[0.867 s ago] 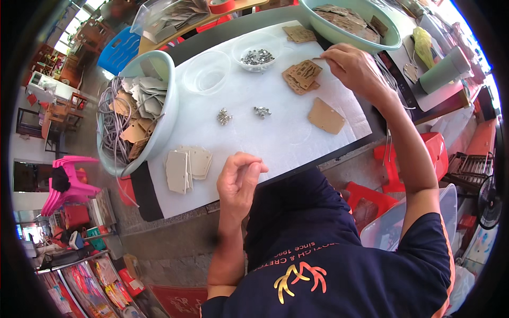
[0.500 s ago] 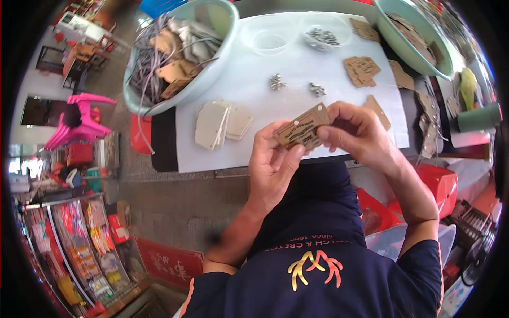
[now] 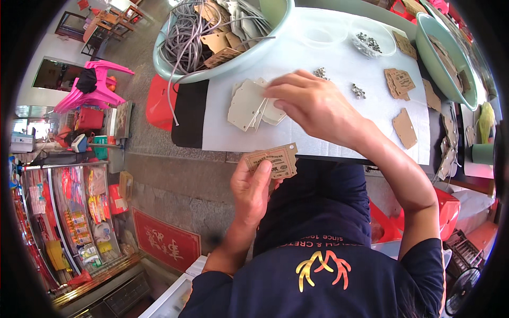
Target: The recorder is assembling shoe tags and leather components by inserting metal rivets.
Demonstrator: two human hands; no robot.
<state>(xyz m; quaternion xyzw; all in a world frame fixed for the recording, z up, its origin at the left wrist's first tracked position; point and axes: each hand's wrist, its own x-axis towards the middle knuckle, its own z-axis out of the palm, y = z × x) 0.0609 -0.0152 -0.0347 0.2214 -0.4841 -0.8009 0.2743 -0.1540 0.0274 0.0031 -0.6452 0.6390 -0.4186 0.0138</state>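
— Your left hand [image 3: 253, 186] pinches the brown printed tag [image 3: 274, 160] alone now; your right hand [image 3: 313, 103] has let go of it

— Right: at frame centre its fingers close on the pale tag stack [image 3: 250, 106], below the green basin [image 3: 222, 58] of cords

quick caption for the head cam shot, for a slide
Left hand holds a printed brown card tag while the right hand reaches to a stack of pale tags on the white table.

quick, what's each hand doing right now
Left hand: closed on a brown card tag, held below the table edge.
Right hand: fingertips on the pile of pale tags; whether it grips one cannot be told.
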